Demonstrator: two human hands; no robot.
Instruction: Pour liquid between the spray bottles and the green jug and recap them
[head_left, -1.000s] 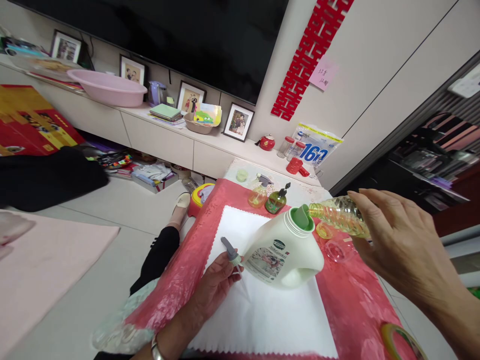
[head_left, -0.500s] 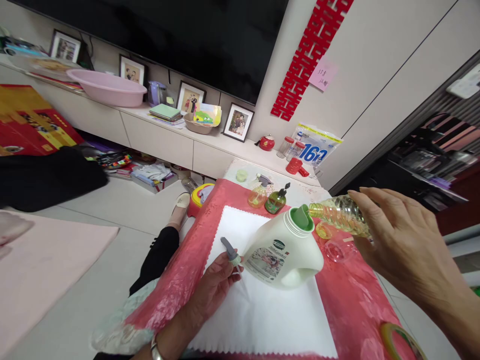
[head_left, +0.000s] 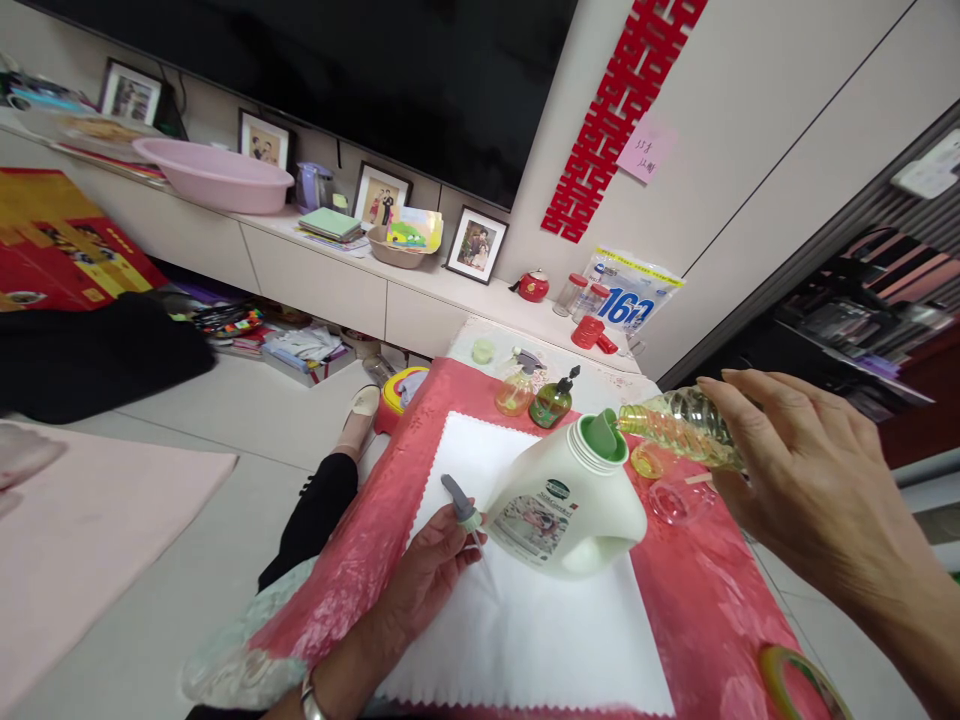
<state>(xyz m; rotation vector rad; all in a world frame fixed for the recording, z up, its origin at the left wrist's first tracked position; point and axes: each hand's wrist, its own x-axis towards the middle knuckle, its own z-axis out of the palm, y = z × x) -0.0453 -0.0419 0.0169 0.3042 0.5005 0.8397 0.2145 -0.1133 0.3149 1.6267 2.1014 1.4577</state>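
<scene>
My right hand [head_left: 795, 450] is closed round a clear ridged bottle [head_left: 679, 428] with yellowish liquid inside, tipped almost level. Its neck meets the green spout in the mouth of a large pale detergent jug [head_left: 570, 500]. The jug stands on a white scallop-edged mat [head_left: 540, 640]. To the left of the jug, my left hand [head_left: 431, 565] pinches a grey pump head [head_left: 459, 500] by its collar, with the thin dip tube hanging down. Whether liquid is flowing at the bottle's neck is hard to see.
A spray bottle [head_left: 516, 388] and a green pump bottle [head_left: 553, 400] stand behind the jug on the red tablecloth [head_left: 360, 560]. Clear pink-rimmed dishware [head_left: 679, 500] lies right of it. A roll of tape [head_left: 802, 680] sits at the near right. A person's leg [head_left: 319, 510] shows at left.
My right hand has shifted very slightly with the tilted bottle. The jug, my left hand and the pump head stay where they were.
</scene>
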